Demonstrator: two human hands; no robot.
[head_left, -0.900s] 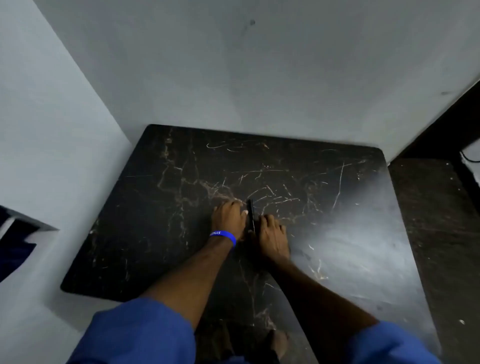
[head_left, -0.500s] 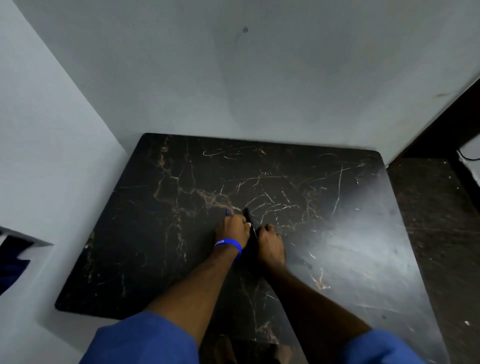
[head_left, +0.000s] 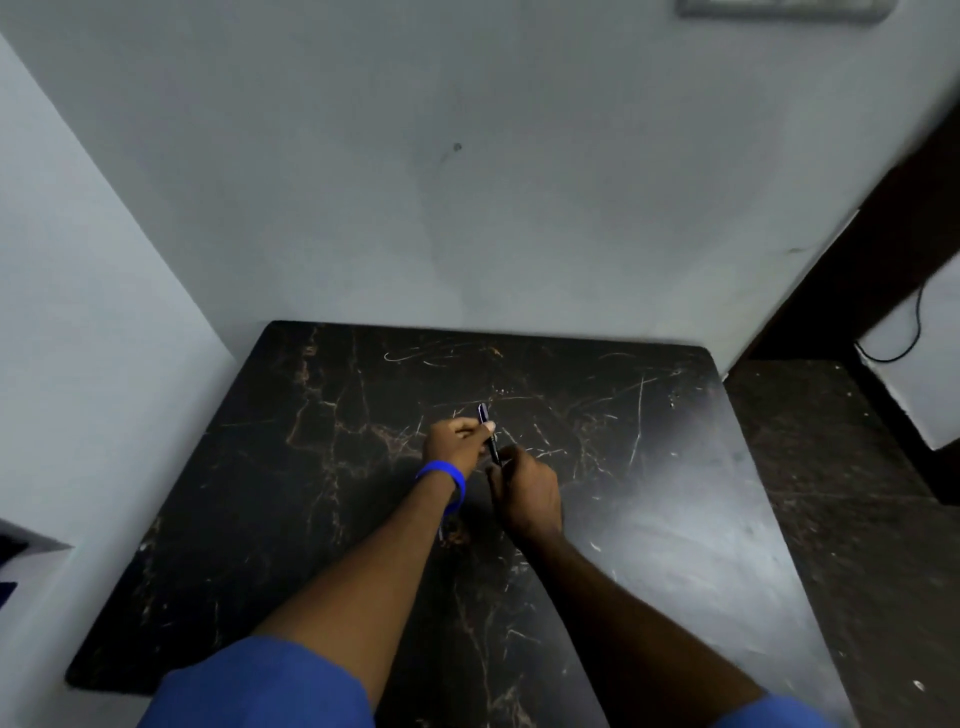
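Note:
A thin dark pen-like object (head_left: 487, 428) is held between both hands over the middle of a black marble-patterned tabletop (head_left: 311, 467). My left hand (head_left: 454, 441), with a blue band on its wrist, pinches the upper part of the object. My right hand (head_left: 527, 493) grips its lower end with curled fingers. The object's far tip points away from me and sticks out past my left fingers. Its lower end is hidden in my right hand.
Grey walls (head_left: 467, 182) close the table in at the back and the left. A second dark surface (head_left: 841, 493) adjoins on the right, with a white box and a black cable (head_left: 914, 332) beyond it. Blue sleeves cover my upper arms.
Both hands were resting low on the tabletop beside the dark object; now they have curled round it and lifted it a little. The camera has tilted upward.

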